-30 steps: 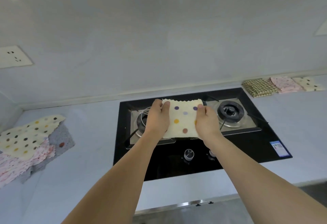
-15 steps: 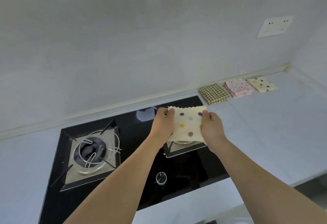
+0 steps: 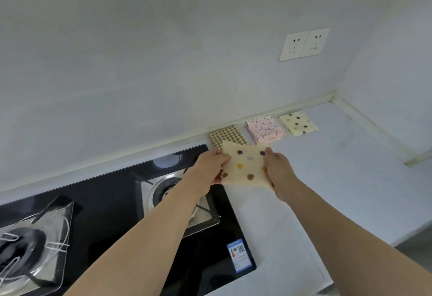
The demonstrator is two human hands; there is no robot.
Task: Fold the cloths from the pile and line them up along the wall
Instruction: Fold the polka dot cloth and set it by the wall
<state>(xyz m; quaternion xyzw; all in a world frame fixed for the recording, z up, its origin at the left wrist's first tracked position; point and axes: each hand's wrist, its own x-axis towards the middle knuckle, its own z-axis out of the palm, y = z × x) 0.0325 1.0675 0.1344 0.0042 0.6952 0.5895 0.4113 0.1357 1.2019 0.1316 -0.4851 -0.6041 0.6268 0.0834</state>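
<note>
Worktop: pale grey worktop [image 3: 327, 193] running to the back right corner, white wall [image 3: 163, 62] behind, a double socket [image 3: 304, 44] high on it.
Hob: black glass hob [image 3: 112, 216] set into the worktop at the left; two burners showing, the near left one cut off by the frame edge.
Held cloth: cream spotted cloth [image 3: 245, 167], folded square, up in the air over the hob's back right corner, just in front of the row.
Left hand: left hand [image 3: 210, 167] pinching the cloth's left edge, thumb on top, fingers tucked under and out of sight.
Right hand: right hand [image 3: 278, 174] gripping the right edge, fingers curled beneath; the cloth's near right corner is hidden behind it.
Row at the wall: three folded cloths along the back edge: checked cloth [image 3: 224, 135], pink cloth [image 3: 265, 130], second cream spotted cloth [image 3: 298, 123] nearest the corner.
Hidden: the checked cloth's front part is covered by the held one.
Hard to read: blue label [image 3: 240, 256] on the hob's near right corner, print too small.
Count: four cloths, two hands, one hob.
</note>
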